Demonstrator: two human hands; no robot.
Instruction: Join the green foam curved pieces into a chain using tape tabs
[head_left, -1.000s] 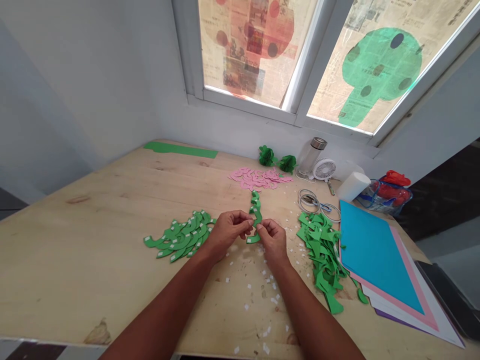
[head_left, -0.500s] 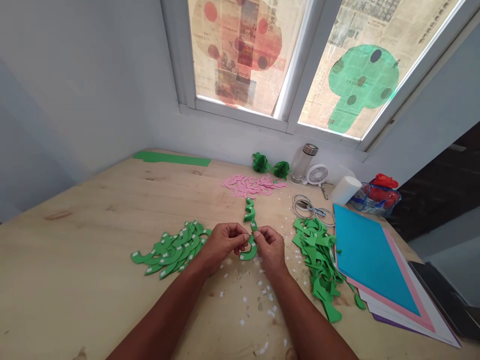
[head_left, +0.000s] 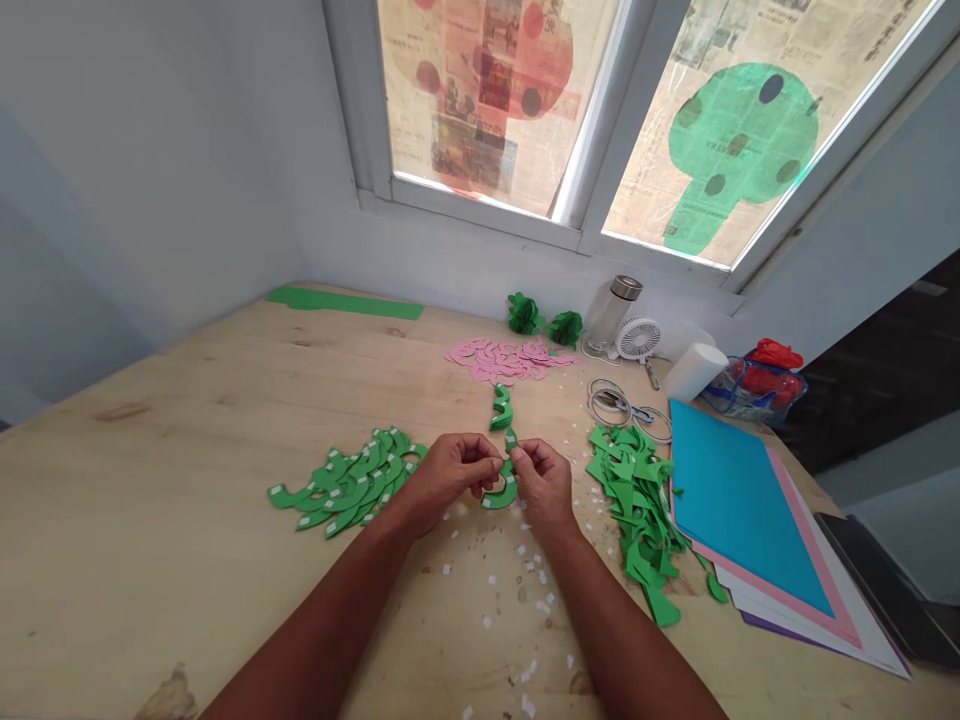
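Note:
Between my hands is a green curved paper cutout (head_left: 503,493), shaped like a 3, with small white squares on it. My right hand (head_left: 546,480) pinches its upper part between thumb and fingers. My left hand (head_left: 459,470) is closed in a pinch at the cutout's left side; whatever its fingertips hold is too small to make out. Just beyond lies a similar small stack of green curved cutouts (head_left: 501,408). Left of my left hand spreads a pile of green curved pieces (head_left: 352,482) with white squares. Green paper scraps (head_left: 634,500) are heaped to the right of my right hand.
Pink cutouts (head_left: 506,358), two green paper ornaments (head_left: 523,314), a bottle (head_left: 611,310) and a small fan (head_left: 637,340) stand or lie toward the wall. Scissors (head_left: 619,402) lie right, near coloured sheets (head_left: 750,510). White bits (head_left: 491,580) litter the wooden table (head_left: 187,430).
The camera view has tipped down slightly, so the table things sit a little higher in the picture. Both hands stay at the green cutout, with only small finger shifts.

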